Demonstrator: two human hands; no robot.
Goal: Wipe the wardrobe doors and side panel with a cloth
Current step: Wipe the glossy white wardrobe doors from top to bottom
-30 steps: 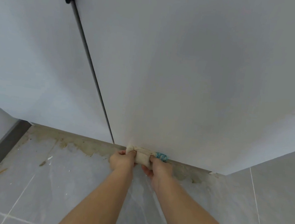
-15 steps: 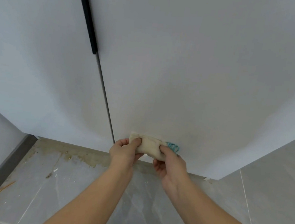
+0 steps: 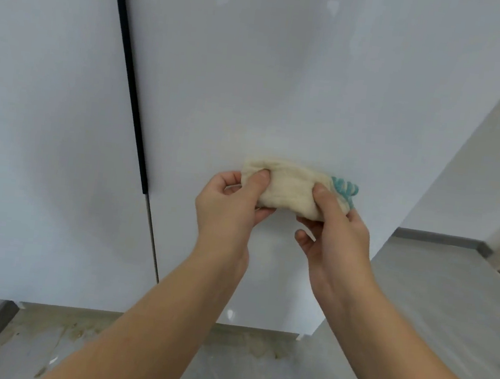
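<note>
Glossy white wardrobe door (image 3: 285, 84), black handle strip (image 3: 130, 76) along its left edge, soft bunched cream cloth (image 3: 289, 190) against its lower half, left hand (image 3: 228, 208) and right hand (image 3: 333, 239) each pinching an end, stained grey floor tiles (image 3: 252, 373) below.

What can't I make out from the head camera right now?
Head view only:
- Whether the cloth touches the right door: the contact face is hidden by the cloth itself.
- Fingers of the left hand and right hand: mostly behind the cloth.
- Door tops and the upper end of the handle strip: cut off by the top edge.
</note>
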